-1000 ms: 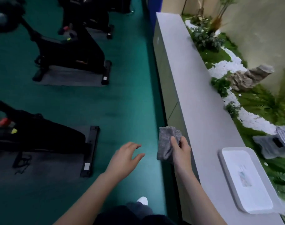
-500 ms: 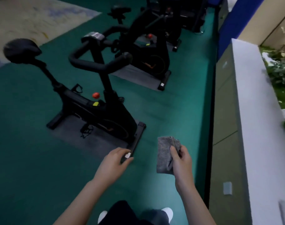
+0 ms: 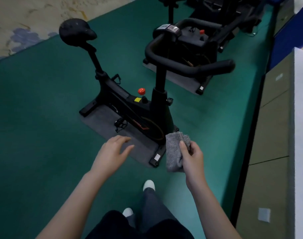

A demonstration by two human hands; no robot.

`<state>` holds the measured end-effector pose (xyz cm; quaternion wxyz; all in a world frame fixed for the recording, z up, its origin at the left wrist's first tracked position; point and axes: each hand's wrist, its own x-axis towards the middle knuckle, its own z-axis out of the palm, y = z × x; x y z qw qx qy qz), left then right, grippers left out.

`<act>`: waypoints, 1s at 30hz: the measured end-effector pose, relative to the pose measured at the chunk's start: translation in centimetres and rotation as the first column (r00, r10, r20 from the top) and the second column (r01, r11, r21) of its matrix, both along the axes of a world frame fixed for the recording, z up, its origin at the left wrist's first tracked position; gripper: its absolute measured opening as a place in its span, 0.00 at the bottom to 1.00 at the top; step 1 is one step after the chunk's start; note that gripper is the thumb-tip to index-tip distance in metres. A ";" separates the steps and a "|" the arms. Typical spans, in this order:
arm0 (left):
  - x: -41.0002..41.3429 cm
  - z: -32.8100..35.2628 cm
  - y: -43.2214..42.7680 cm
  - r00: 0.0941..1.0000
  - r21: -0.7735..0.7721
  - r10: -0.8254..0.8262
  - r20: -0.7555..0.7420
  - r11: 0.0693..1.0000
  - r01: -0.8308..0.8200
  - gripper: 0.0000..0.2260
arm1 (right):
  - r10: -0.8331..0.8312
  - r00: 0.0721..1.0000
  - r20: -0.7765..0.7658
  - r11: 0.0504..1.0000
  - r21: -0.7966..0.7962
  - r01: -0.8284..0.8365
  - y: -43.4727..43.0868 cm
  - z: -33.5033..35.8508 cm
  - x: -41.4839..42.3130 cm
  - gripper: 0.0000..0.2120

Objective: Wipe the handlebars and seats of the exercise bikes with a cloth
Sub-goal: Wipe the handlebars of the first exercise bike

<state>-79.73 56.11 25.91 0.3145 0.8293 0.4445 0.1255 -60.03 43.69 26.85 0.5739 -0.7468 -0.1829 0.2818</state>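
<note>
Cloth (image 3: pixel 173 152), grey and folded, was gripped in right hand (image 3: pixel 192 156), clear of bike handlebars (image 3: pixel 187 66) and seat (image 3: pixel 76 31). Left hand (image 3: pixel 112 152) hovered empty, fingers spread.

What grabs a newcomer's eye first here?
A black bike stands mid-frame on a grey mat, seat at upper left, handlebar toward the right. Nearer the camera, the right hand grips a grey cloth; the left hand hangs open beside it, touching nothing.
</note>
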 end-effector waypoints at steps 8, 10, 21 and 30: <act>1.0 -0.7 7.6 1.000 -0.031 -0.018 -0.022 0.999 0.017 0.15 | 0.038 0.999 0.038 0.999 -0.009 -0.037 8.5 -1.4 1.3 0.06; 1.6 -0.4 10.2 0.999 -0.019 -0.028 -0.025 0.999 0.027 0.15 | 0.038 0.999 0.036 0.999 -0.011 -0.038 11.0 -1.7 1.7 0.06; 4.5 1.6 22.8 0.994 0.012 -0.097 -0.042 0.995 0.097 0.16 | 0.051 0.999 0.000 0.998 -0.042 -0.051 21.7 -2.2 2.0 0.04; 6.9 1.4 34.1 0.937 0.011 -0.345 0.051 0.939 0.344 0.16 | -0.270 0.962 -0.041 0.963 -0.025 0.269 28.0 -2.2 -0.8 0.02</act>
